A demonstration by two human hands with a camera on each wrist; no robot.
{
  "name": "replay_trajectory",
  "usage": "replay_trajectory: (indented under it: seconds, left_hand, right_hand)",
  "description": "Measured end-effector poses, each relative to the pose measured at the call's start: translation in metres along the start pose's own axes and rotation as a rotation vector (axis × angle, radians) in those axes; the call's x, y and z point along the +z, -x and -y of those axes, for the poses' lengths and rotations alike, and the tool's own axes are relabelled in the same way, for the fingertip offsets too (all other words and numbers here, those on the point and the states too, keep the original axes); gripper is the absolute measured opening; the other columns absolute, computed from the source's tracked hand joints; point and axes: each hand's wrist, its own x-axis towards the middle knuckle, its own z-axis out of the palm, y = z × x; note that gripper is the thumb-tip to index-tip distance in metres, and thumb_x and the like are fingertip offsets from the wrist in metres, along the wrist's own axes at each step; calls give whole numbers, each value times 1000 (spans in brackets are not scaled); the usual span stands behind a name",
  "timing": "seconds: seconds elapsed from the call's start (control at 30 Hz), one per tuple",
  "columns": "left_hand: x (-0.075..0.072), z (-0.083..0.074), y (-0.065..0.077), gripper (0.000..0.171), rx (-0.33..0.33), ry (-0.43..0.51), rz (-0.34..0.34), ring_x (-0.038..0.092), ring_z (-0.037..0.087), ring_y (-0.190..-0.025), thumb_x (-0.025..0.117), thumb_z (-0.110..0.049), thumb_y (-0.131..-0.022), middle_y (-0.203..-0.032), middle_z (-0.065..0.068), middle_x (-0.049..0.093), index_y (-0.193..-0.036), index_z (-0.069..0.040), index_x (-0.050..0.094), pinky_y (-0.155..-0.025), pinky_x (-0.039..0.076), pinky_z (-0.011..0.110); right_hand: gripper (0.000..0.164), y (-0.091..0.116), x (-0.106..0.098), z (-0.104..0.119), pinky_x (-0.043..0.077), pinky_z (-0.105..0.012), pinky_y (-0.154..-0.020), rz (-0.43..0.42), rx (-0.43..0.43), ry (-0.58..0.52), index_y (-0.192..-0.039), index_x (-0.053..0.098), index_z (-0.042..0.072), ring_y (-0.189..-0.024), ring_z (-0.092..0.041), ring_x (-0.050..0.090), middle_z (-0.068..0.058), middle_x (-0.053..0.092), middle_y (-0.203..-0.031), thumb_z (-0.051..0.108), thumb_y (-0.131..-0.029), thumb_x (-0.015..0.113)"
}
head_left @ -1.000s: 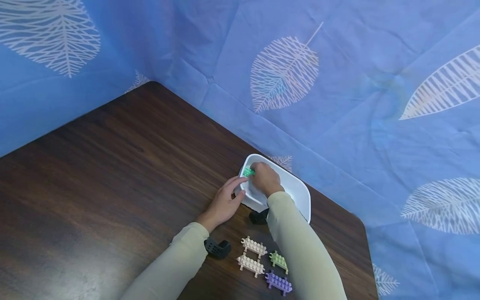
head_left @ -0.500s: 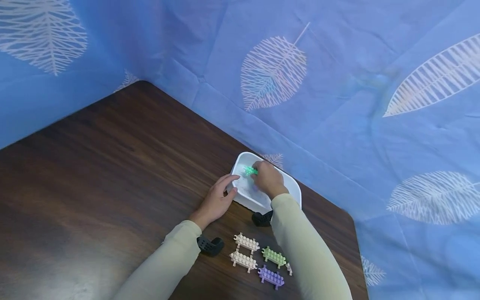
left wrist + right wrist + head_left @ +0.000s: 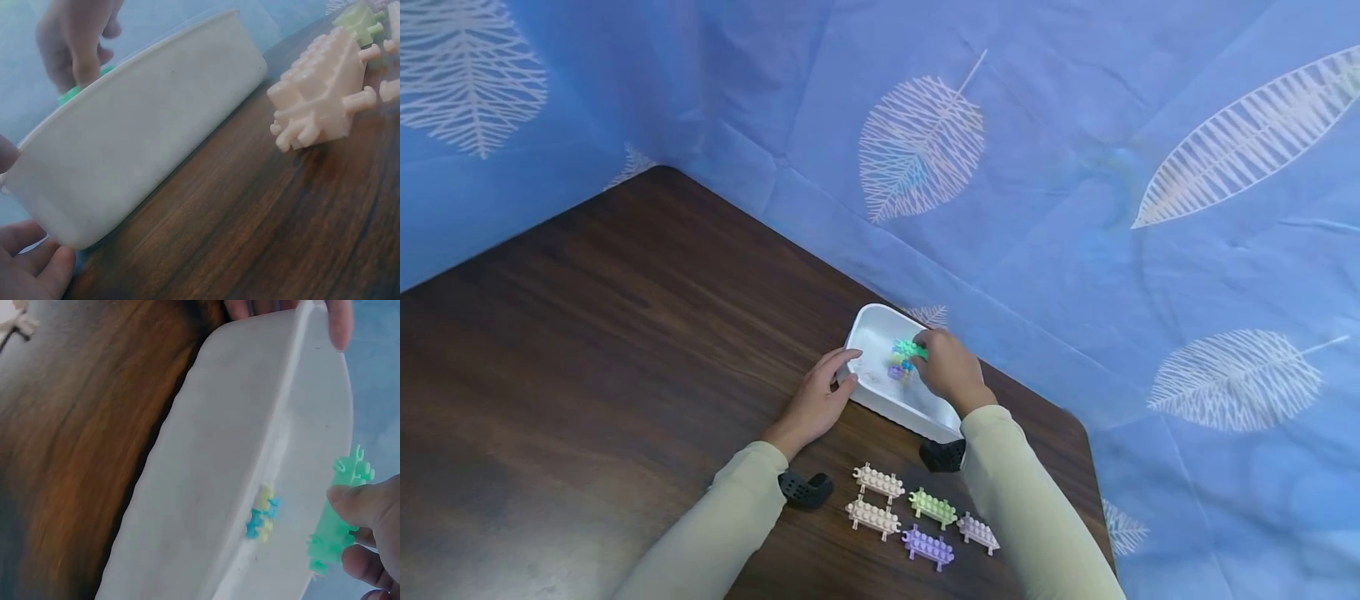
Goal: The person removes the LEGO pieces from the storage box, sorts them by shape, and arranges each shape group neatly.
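Observation:
My right hand (image 3: 951, 367) holds a bright green studded building block (image 3: 337, 522) over the white plastic bin (image 3: 895, 406), pinching it between thumb and fingers. The block has small pegs and clips at its edges. Down inside the bin lie several small yellow, blue and purple pieces (image 3: 897, 372). My left hand (image 3: 810, 402) grips the bin at its left end. In the right wrist view, one left-hand finger (image 3: 340, 328) hooks over the rim while others lie along the outside wall. Part of the bin's right end is hidden behind my right hand and forearm.
On the dark wooden table (image 3: 625, 333), in front of the bin, lie two cream blocks (image 3: 873, 516), a light green block (image 3: 933, 507), a purple block (image 3: 928, 546) and a lilac block (image 3: 977, 532). A blue leaf-patterned cloth (image 3: 1037, 208) hangs behind the table.
My right hand has drawn the green block away from the bin's left end, towards the right. The small pieces and the lilac block have come into sight. My left hand keeps its hold.

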Motion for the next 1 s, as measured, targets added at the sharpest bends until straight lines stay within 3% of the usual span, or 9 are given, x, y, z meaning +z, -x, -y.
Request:
replay_trajectory:
  seconds: [0.4,0.7,1.0]
  left_hand:
    - [2,0,6,39,-9,7,33,33,26,-137,49,-15,-98,-146,8,38,-136,-13,49,-108,36,46]
    - [2,-2,3,39,-13,-3,39,32,26,-138,47,-17,-98,-146,9,37,-138,-13,47,-108,36,46]
    - [-1,-5,-1,40,16,-9,38,32,28,-137,46,-18,-98,-146,11,36,-138,-10,46,-108,35,48]
  right_hand:
    - [30,50,-3,-27,54,-44,-78,-7,15,35,-115,66,9,-101,-25,62,-9,63,-113,22,-88,67]
    - [29,99,-3,-45,55,-43,-74,-75,-8,39,-110,68,7,-94,-23,64,-9,63,-110,19,-84,72]
    - [25,145,11,-58,55,-34,-62,-138,-4,71,-102,69,11,-79,-15,64,-3,64,-101,16,-79,76]
